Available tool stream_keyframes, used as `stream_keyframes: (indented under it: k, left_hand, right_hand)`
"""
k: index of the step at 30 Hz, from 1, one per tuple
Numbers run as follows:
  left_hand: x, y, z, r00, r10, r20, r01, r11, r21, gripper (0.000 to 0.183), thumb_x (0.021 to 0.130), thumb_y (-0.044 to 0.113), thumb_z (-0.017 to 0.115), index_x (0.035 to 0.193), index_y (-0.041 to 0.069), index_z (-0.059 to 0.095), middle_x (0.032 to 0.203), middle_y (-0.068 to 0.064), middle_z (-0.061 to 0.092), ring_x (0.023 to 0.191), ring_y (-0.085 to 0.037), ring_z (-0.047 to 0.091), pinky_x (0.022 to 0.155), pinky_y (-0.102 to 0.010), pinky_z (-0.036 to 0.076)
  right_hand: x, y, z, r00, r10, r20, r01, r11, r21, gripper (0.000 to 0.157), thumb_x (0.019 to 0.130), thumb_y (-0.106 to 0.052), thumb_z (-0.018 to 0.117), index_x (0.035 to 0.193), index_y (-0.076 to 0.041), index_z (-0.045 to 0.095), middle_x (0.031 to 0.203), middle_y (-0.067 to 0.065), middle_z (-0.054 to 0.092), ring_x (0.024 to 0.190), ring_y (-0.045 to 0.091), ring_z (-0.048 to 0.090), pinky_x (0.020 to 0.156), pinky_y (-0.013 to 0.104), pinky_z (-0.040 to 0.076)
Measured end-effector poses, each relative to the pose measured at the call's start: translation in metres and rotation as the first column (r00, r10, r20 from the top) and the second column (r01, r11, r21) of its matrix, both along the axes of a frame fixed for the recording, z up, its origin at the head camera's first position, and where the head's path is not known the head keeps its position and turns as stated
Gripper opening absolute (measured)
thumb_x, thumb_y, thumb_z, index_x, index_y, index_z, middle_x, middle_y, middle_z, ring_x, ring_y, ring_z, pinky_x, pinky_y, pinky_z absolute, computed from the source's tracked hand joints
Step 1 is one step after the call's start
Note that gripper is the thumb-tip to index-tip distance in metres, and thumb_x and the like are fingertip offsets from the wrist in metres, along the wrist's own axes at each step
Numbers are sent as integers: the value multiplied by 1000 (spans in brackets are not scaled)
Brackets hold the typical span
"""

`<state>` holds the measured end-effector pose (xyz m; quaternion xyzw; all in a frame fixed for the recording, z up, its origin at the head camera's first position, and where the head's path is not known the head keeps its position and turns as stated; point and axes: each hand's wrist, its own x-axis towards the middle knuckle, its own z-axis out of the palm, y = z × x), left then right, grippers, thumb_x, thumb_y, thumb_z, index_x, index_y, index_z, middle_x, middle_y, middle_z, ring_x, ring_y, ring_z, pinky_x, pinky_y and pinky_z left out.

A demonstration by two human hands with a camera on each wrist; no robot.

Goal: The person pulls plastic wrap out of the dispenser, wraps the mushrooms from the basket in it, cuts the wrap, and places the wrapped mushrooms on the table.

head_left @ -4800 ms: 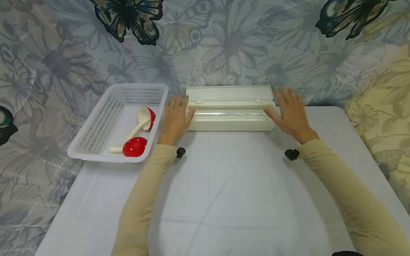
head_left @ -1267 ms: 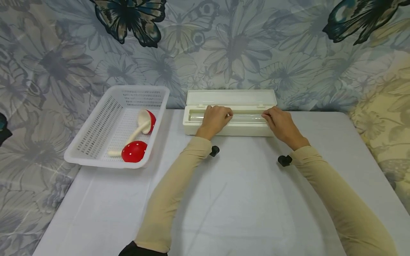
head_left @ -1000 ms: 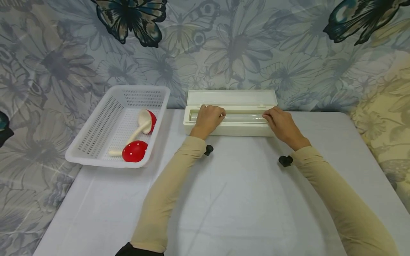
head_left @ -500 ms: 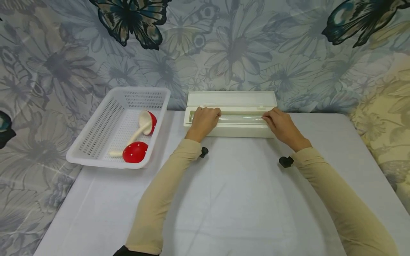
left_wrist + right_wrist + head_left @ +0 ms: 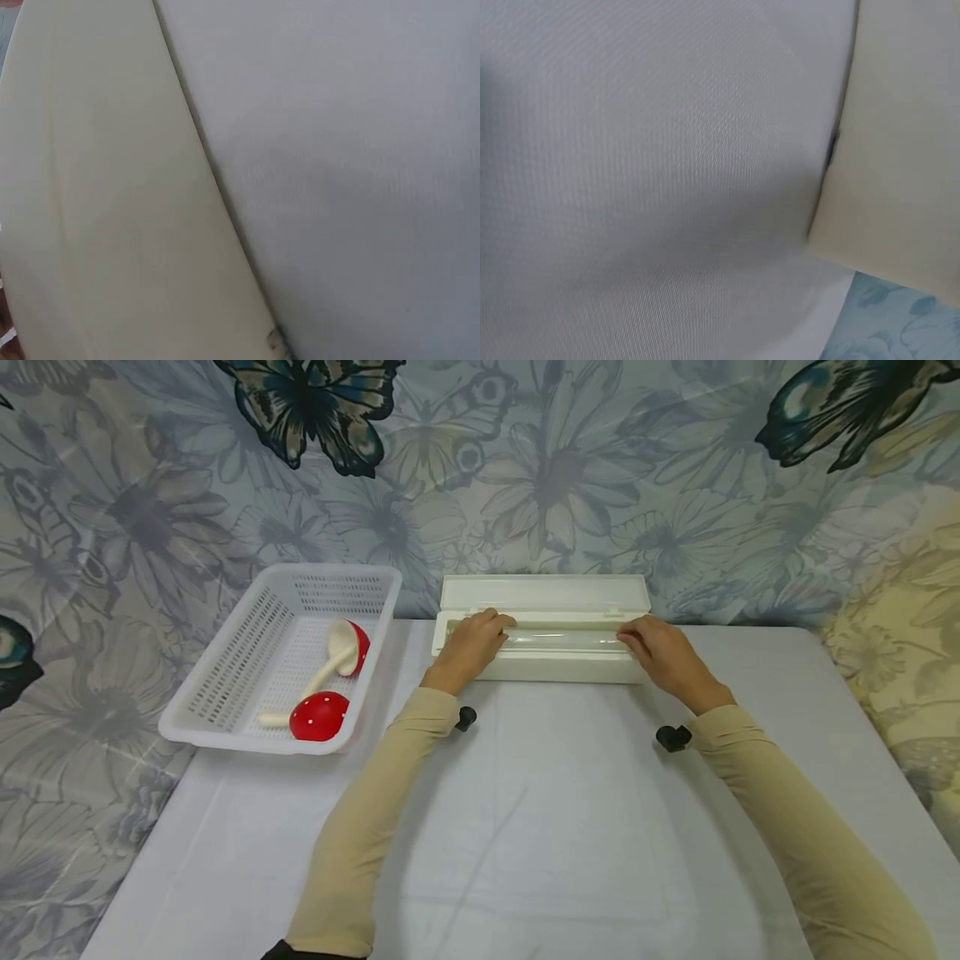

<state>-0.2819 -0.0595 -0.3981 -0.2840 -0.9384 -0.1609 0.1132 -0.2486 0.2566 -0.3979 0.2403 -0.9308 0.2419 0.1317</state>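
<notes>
A long white cling film dispenser [image 5: 566, 670] sits at the back of the table, its lid [image 5: 545, 593] raised. Inside its trough lies a roll of clear cling film [image 5: 562, 638]. My left hand [image 5: 471, 647] reaches over the left part of the trough, fingers curled, fingertips pinching at the film. At the right end, my right hand [image 5: 663, 656] pinches the film between thumb and fingers. Both wrist views show only the dispenser's pale front wall [image 5: 127, 195] and the white cloth; the fingers' undersides are hidden.
To the left stands a white perforated basket [image 5: 180, 718] holding two red, white-dotted ladles: one ladle [image 5: 318, 717] lies bowl down, the other ladle [image 5: 341, 647] on its side. White cloth [image 5: 570, 827] covers the table. A patterned curtain [image 5: 555, 485] hangs behind the dispenser.
Earlier both hands lay spread at the dispenser's ends; then they came in to the film. Since then my left hand has slid left along the roll, while my right hand has stayed at the right end.
</notes>
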Motion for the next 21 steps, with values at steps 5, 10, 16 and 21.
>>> stream_keyframes:
  k: [5, 10, 16, 21]
  left_hand:
    - [-2, -8, 3, 999, 47, 21, -46, 998, -31, 19, 97, 15, 65, 113, 11, 75, 97, -7, 71, 85, -23, 62, 75, -30, 51]
    - [-2, -15, 4, 993, 120, 9, -119, 990, -71, 17, 98, 15, 61, 108, 11, 75, 95, -6, 72, 81, -23, 61, 73, -32, 49]
    - [0, -21, 0, 987, 159, -4, -159, 987, -24, 19, 96, 7, 55, 108, 8, 69, 98, -8, 73, 85, -26, 65, 77, -38, 51]
    - [1, -23, -3, 986, 167, 27, -168, 985, 33, 18, 97, 7, 53, 107, 7, 68, 100, -8, 72, 85, -25, 62, 77, -37, 49]
  right_hand:
    - [0, 2, 1, 1000, 12, -14, -12, 1000, -5, 17, 100, -4, 55, 109, 7, 64, 100, 20, 66, 84, 30, 61, 73, 43, 48]
    - [-1, 4, 2, 999, 30, -15, -30, 1000, 3, 19, 98, 1, 56, 114, 7, 65, 100, 20, 67, 80, 26, 59, 69, 37, 46]
    - [0, 6, 1, 999, 34, -25, -33, 998, 51, 24, 96, 6, 57, 118, 6, 65, 96, 19, 62, 73, 21, 52, 63, 33, 43]
    - [1, 7, -1, 999, 19, -43, -17, 999, 33, 18, 98, 2, 56, 113, 7, 65, 97, 20, 62, 77, 26, 55, 67, 38, 45]
